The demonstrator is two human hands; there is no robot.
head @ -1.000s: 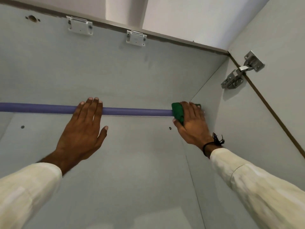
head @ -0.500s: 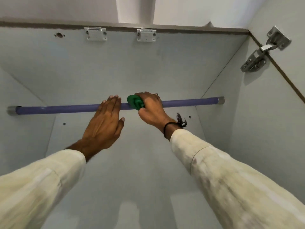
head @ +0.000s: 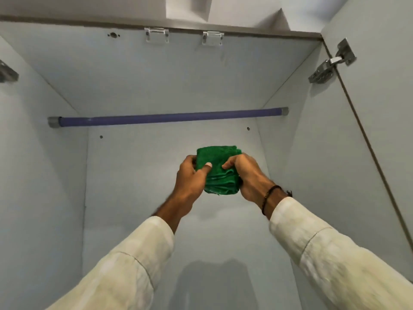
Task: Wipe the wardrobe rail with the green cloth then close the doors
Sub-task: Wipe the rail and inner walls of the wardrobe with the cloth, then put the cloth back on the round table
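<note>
Left side panel: a metal bracket (head: 7, 73) shows at the frame edge, presumably the hinge for the left door, which is out of view. The rail (head: 169, 117) runs across the wardrobe between grey end sockets, bare along its full length, with nothing touching it.

Left hand (head: 191, 177): raised in front of the back panel, well below the rail. Fingers curled round the left edge of the cloth (head: 218, 173), thumb (head: 206, 167) pressed flat on its front face. Closed grip on the cloth.

The cloth is a folded green wad held between both hands, clear of every wardrobe surface. Its upper edge stands above the fingers; its lower folds bunch between the two palms.

Right hand (head: 244, 175): fingers hooked over the right edge of the cloth, thumb side tucked into the folds. Also a closed grip on the cloth. A dark bracelet (head: 269, 198) sits at the wrist, above a cream sleeve (head: 335, 253).

Right side: a steel hinge (head: 330, 63) joins the side panel to the right door (head: 384, 108), which stands open.

Judgement: the cloth is away from the rail and is being folded or regripped. Either another pass follows or wiping is finished. If finished, the next move calls for passing the cloth to one hand, drawing both arms out of the cabinet, and swinging each door shut. The doors are not yet closed.
</note>
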